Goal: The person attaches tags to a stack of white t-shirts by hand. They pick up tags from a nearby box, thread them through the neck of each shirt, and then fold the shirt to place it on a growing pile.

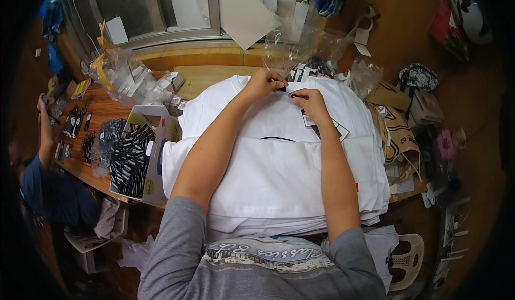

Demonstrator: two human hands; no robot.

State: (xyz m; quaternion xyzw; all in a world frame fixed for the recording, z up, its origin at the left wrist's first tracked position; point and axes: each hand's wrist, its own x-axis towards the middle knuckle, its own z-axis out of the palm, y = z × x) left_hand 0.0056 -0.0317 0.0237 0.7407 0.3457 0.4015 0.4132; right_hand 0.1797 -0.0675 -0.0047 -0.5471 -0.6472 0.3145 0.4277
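Observation:
In front of me lies a thick stack of folded white garments (268,184), a thin dark line at the neck of the top one. My left hand (262,84) is over the far part of the stack, thumb and fingertips closed on a small black piece (281,89). Just to its right my right hand (312,105) pinches the dark cord end near that piece. Below the right hand, a white and black hang tag (308,120) and a larger dark-edged card (340,130) rest against the white cloth. Fingers partly hide the cord.
Left of the stack, a white box (161,160) holds many black tags (133,158). Clear plastic bags (129,77) lie behind it. Another person's arm (45,128) is at the far left. Brown bags (397,134) crowd the right side; a plastic stool (406,262) stands below.

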